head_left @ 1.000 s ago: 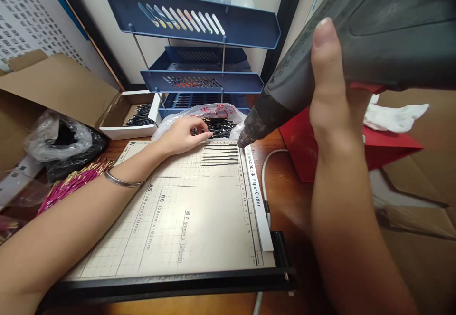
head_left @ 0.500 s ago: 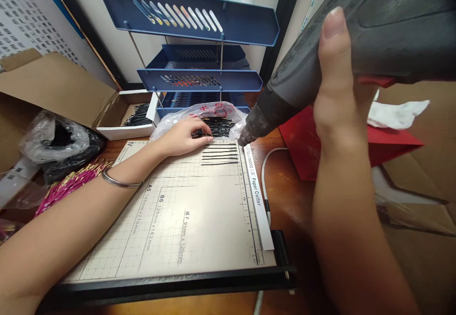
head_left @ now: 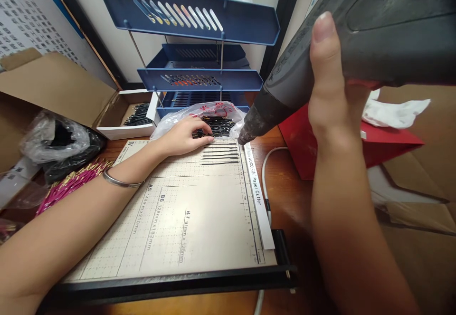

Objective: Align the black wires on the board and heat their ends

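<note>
My right hand (head_left: 329,77) is wrapped round a dark grey heat gun (head_left: 295,68), thumb along its top. The nozzle points down left, close to the right ends of several short black wires (head_left: 220,163). These lie side by side near the far end of a cream paper cutter board (head_left: 213,229). At the board's far edge, my left hand (head_left: 187,137) rests with fingers curled and thumb stretched toward the index fingertip. Its fingertips are against a pile of black wires with gold ends (head_left: 221,127) in a clear plastic bag (head_left: 178,115). What the fingertips pinch is hidden.
Behind the bag stands a blue tiered tray rack (head_left: 199,80). An open box of black wires (head_left: 137,115) and magenta wires (head_left: 71,184) are on the left. At right are a white cable (head_left: 264,177), a red paper bag (head_left: 384,141) and cardboard (head_left: 413,258).
My right hand and the heat gun have shifted slightly left and tilted a little, while the nozzle tip stays near the wire ends. My left hand has hardly moved.
</note>
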`<state>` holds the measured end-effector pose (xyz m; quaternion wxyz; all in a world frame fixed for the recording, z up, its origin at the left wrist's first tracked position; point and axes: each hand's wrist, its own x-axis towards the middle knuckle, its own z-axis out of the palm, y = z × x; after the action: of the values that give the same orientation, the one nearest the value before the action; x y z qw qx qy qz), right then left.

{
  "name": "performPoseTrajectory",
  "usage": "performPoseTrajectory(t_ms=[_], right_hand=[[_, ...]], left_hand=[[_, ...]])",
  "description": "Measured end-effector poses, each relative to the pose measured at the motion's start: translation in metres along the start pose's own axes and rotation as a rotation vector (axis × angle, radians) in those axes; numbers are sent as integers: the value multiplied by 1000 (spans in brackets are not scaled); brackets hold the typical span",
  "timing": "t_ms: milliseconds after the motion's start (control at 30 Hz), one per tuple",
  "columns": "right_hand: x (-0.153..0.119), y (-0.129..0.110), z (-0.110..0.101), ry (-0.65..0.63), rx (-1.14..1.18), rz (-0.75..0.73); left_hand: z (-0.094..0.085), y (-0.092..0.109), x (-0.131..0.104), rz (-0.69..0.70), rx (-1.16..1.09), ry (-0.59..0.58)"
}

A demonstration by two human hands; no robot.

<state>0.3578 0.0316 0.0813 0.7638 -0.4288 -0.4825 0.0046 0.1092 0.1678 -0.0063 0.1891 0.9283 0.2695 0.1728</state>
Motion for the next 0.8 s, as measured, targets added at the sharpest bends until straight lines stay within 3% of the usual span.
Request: performPoseTrajectory(t_ms=[133,300,433,600,800], right_hand=[[2,0,-4,-14,-44,46],[6,3,-9,-120,-160,39],[6,4,-7,-77,-117,-7],[3,0,-7,-130,-147,16],[2,0,-5,-77,-83,-10]], left_hand=[[0,-1,0,4,0,5],[1,-2,0,4,-4,-1],[0,-2,0,6,-14,-18],[0,-1,0,16,-12,-13],[7,6,-3,52,-80,233]])
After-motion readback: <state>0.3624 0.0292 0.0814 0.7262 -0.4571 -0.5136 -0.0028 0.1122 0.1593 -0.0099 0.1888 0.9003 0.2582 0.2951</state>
